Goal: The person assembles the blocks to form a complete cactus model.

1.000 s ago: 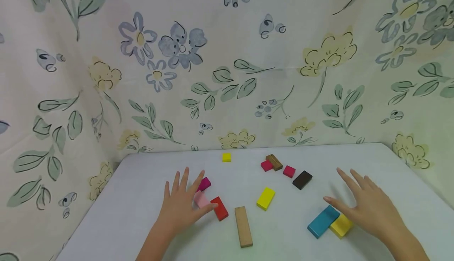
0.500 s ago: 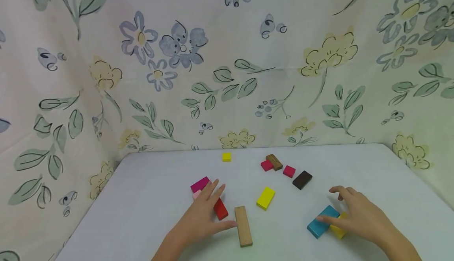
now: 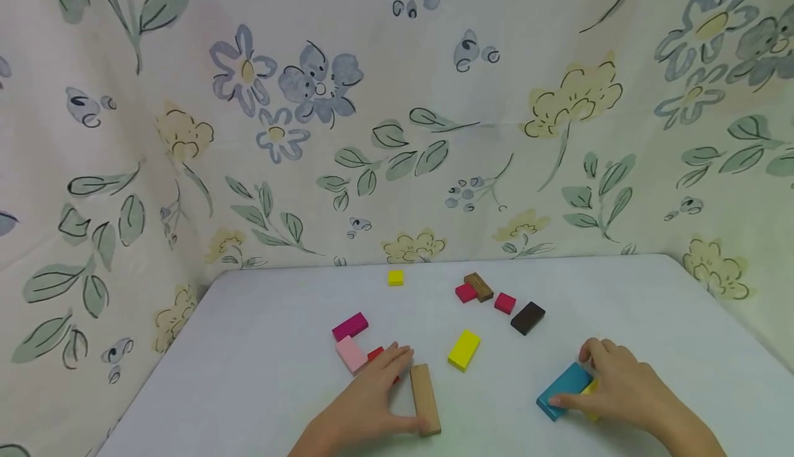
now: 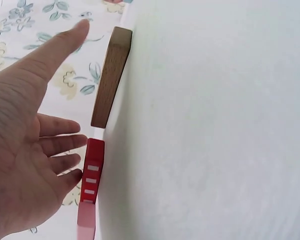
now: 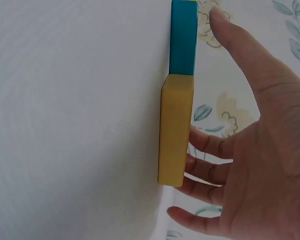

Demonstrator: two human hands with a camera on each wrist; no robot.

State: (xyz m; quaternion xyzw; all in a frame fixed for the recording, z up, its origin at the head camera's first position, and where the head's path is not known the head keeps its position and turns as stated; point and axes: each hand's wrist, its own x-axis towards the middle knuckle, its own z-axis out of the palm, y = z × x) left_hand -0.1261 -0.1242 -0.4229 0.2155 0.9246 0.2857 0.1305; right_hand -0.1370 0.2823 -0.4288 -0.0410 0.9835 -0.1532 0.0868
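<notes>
My left hand point(image 3: 366, 402) is over the near-left table, thumb spread from the fingers. Its thumb tip overlaps the near end of a plain wooden block point(image 3: 424, 395), and the fingers partly cover a red block point(image 3: 375, 353). In the left wrist view a gap shows between the thumb and the wooden block point(image 4: 111, 77). To the right, my right hand point(image 3: 626, 388) hovers with bent fingers above a blue block point(image 3: 566, 387) and a yellow block point(image 5: 176, 132) lying against it. Its thumb overlaps the blue block in the head view; its palm hides most of the yellow one.
A pink block point(image 3: 351, 355) and a magenta block point(image 3: 350, 326) lie beyond the left hand. Mid-table is a bright yellow block point(image 3: 464, 350). Farther back lie a dark brown block point(image 3: 528, 318), two small red blocks, a brown block point(image 3: 478, 287) and a small yellow block point(image 3: 395, 278).
My left hand has moved right and nearer, from over the pink and red blocks to the wooden block. My right hand has lowered toward the blue and yellow blocks, its fingers bending.
</notes>
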